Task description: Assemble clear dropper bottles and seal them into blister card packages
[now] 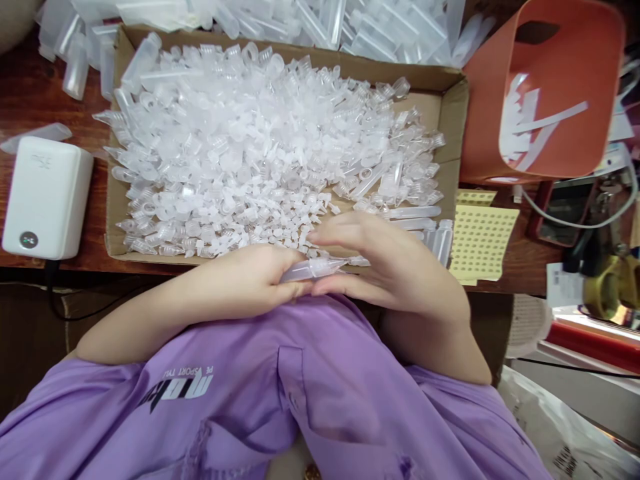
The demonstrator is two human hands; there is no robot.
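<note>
My left hand (pixel 265 270) is closed around a small translucent squeeze bottle (pixel 303 271). The bottle lies sideways, and its pointed nozzle (pixel 330 266) faces right. Around the nozzle end curves my right hand (pixel 400 267), its thumb and fingers spread apart, with the thumb tip by the fingers of my left hand. Both hands are at the near edge of a shallow cardboard box (pixel 453 127). Inside the box is a heap of clear nozzle tips and small white caps (pixel 240 147). A few slim empty bottles (pixel 443 241) lie in its near right corner.
More clear bottles (pixel 400 30) are piled behind the box. To the left stands a white power bank (pixel 43 200) with a cable. At right are an orange bin (pixel 483 113) with paper strips, yellow sticker sheets (pixel 483 243), a phone (pixel 565 207) and yellow-handled scissors (pixel 603 287).
</note>
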